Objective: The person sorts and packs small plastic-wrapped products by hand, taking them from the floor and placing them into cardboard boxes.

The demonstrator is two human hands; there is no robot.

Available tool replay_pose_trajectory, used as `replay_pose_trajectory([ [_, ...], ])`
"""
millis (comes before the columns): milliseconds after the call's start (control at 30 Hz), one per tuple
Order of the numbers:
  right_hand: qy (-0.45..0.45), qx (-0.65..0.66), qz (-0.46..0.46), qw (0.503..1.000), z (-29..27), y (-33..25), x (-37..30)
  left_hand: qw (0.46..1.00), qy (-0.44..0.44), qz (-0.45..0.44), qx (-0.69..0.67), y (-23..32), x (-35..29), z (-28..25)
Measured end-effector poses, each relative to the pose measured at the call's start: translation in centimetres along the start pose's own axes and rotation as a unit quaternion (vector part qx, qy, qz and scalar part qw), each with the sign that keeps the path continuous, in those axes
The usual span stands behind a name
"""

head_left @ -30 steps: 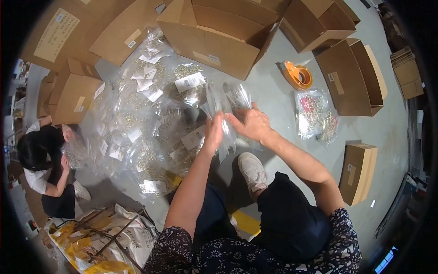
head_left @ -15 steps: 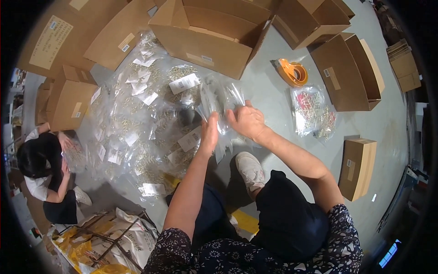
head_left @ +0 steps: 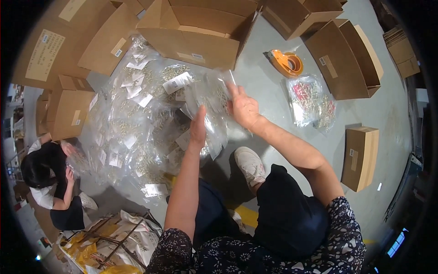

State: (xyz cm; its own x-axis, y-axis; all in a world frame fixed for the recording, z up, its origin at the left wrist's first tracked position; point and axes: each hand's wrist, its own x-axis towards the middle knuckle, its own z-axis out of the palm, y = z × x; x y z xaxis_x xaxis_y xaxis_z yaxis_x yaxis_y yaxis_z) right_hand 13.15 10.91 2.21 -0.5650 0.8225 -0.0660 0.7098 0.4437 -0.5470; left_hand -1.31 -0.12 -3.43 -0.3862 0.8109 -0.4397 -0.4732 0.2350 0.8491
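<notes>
Between my two hands stands a bunch of clear plastic bags [head_left: 211, 98] with small metal pieces inside, held upright and slightly tilted. My left hand [head_left: 198, 128] presses along its left side, fingers straight and close together. On the right side, my right hand [head_left: 244, 108] holds the bunch with its fingers stretched forward and thumb bent in. Just left of them spreads a large heap of similar clear bags [head_left: 123, 118] full of brass-coloured metal pieces. A white label [head_left: 177, 83] lies on a bag beside the bunch.
Open cardboard boxes [head_left: 205, 43] stand ahead and at the right. An orange tape dispenser [head_left: 288, 63] and more filled bags [head_left: 309, 101] lie on the floor, with a closed carton [head_left: 360, 158] nearer. Another person [head_left: 52, 178] crouches at left, holding a bag. White sacks [head_left: 121, 242] sit lower left.
The bunch of bags has tilted and shifted slightly left. My right hand's fingers have stretched forward along it. At left, the other person has raised their bag a little.
</notes>
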Motion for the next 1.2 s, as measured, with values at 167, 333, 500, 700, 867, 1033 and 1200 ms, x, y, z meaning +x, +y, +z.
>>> replay_pose_trajectory([
  [167,-0.075,-0.05,-0.074,0.993,-0.5,-1.1,-0.1,0.999,-0.033,0.0,0.006,0.5,0.0,-0.4],
  [333,-0.105,-0.035,-0.071,0.991,-0.1,-0.5,0.1,1.0,-0.029,0.007,-0.001,1.0,-0.4,0.6],
  [500,-0.119,0.0,-0.071,0.99,-0.9,-0.6,0.0,1.0,-0.005,0.007,0.001,1.1,-0.5,1.0],
  [700,-0.16,-0.015,-0.062,0.985,-1.9,-0.9,0.0,0.996,0.012,0.075,0.044,1.7,-0.8,1.8],
  [867,-0.182,-0.002,-0.073,0.981,-2.2,-1.4,0.3,0.999,-0.001,0.052,0.002,0.5,0.1,0.1],
  [1033,-0.186,0.001,-0.078,0.98,-2.2,-0.5,0.7,0.999,-0.002,0.044,0.031,0.1,0.2,-0.2],
  [1200,-0.221,-0.004,-0.055,0.974,-2.7,-0.5,0.9,0.998,0.006,0.028,0.05,1.6,-0.6,0.6],
])
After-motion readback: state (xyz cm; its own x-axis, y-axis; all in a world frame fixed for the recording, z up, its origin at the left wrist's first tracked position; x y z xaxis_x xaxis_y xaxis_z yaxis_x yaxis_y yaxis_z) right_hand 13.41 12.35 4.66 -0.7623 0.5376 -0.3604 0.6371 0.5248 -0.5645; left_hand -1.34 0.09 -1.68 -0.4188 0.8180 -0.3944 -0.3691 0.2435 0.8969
